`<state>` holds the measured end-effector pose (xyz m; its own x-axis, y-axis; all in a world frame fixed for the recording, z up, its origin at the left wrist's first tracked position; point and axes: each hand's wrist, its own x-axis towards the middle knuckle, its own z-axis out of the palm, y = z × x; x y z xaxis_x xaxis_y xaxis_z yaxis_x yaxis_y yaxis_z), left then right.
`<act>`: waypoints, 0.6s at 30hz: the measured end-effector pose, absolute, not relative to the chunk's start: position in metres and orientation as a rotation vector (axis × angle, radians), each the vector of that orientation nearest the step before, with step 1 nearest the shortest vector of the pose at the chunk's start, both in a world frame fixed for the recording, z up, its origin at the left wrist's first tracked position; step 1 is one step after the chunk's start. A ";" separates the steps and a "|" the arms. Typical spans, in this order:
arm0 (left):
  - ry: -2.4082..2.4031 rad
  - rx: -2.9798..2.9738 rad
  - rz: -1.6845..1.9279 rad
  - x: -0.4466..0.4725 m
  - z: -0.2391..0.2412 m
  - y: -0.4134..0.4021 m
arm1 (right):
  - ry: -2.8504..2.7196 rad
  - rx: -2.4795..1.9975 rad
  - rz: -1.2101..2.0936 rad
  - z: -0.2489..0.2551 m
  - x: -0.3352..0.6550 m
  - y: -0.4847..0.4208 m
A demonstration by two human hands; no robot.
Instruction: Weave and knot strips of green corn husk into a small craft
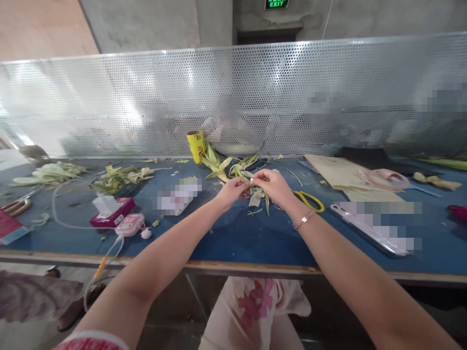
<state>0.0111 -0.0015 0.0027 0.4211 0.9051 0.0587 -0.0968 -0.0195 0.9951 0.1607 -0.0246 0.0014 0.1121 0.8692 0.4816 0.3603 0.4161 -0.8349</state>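
Note:
In the middle of the table, my left hand (pixel 234 189) and my right hand (pixel 270 184) meet with fingertips almost touching. Both are closed in a pinch, but whatever lies between the fingers is too small to make out. Pale green leaf strips that look like corn husk (pixel 239 170) lie just behind my fingers. More limp strips (pixel 258 198) show below and between the hands. A yellow scissor-like handle (pixel 310 201) lies beside my right wrist, its other end hidden. Behind my left hand a yellow printed tube (pixel 196 147) leans among the leaves.
A phone (pixel 372 229) lies at right, near brown paper (pixel 328 172) and a pink band (pixel 385 179). To the left are another phone (pixel 180 197), a tissue pack (pixel 111 214), a pink cabled case (pixel 130 224) and leaf piles (pixel 120 180). A perforated metal screen (pixel 255 87) bounds the back.

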 end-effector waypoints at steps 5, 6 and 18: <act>0.787 1.369 0.993 0.011 0.000 0.003 | -1.506 -1.188 0.583 0.004 0.163 -0.027; 0.780 1.368 1.000 0.010 0.000 0.004 | -1.529 -1.185 0.595 0.004 0.164 -0.027; 0.733 1.342 1.088 0.004 0.004 0.013 | -1.852 -1.040 0.465 0.004 0.172 -0.031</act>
<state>0.0044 0.0125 0.0043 0.3638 0.9164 0.1670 -0.1897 -0.1026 0.9765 0.1720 -0.0306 0.0035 -0.2087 0.8145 0.5413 0.4621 0.5699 -0.6794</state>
